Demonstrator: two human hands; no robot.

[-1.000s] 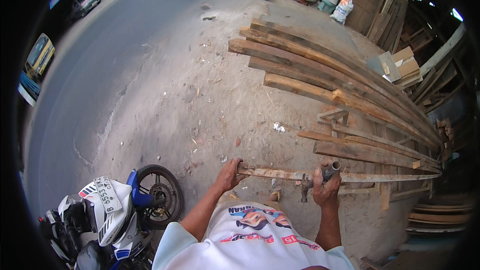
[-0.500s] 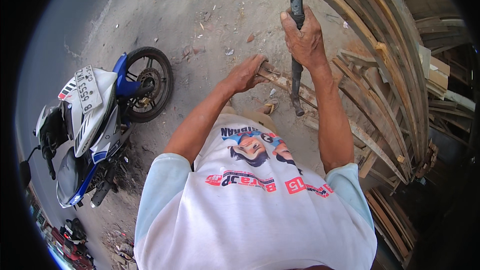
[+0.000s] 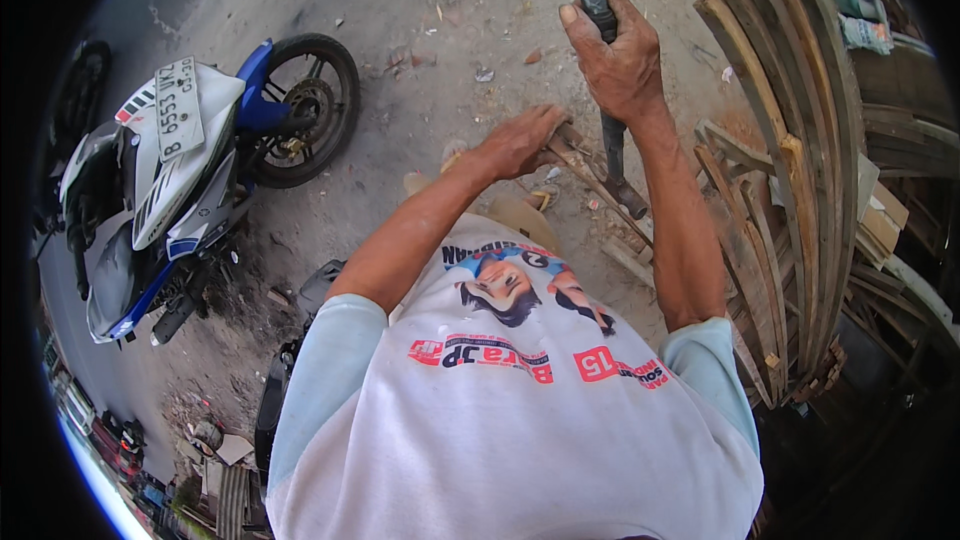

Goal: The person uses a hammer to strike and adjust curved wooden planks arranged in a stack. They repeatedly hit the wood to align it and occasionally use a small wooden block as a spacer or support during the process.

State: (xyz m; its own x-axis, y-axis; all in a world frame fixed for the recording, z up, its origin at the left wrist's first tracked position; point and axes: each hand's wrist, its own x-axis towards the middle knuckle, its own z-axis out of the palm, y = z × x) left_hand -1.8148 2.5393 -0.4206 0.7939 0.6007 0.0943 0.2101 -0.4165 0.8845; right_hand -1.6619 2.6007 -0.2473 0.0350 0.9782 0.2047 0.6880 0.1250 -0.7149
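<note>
My right hand (image 3: 625, 62) is wrapped round the dark handle of a hammer (image 3: 614, 145). The handle's wide tubular end sticks out above my fist, and the hammer's head hangs below, close to a narrow wooden strip (image 3: 590, 172). To the left, my left hand (image 3: 522, 142) is closed over the near-left end of that strip, the fingers curled over its edge. From there the strip slants down to the right, and my right forearm hides part of it. Where the hammer's head overlaps the wood, I cannot tell whether they touch.
Long curved wooden planks (image 3: 815, 140) are stacked on the right, with shorter offcuts (image 3: 745, 230) beside them. A white and blue motorcycle (image 3: 185, 175) stands on the left. Small debris lies on the dusty ground (image 3: 430, 50). A sandalled foot (image 3: 540, 200) shows below my hands.
The whole view has shifted, so the ground and planks sit farther right. Both hands keep their grips, and the hammer stays hanging over the wooden strip, with little movement relative to it.
</note>
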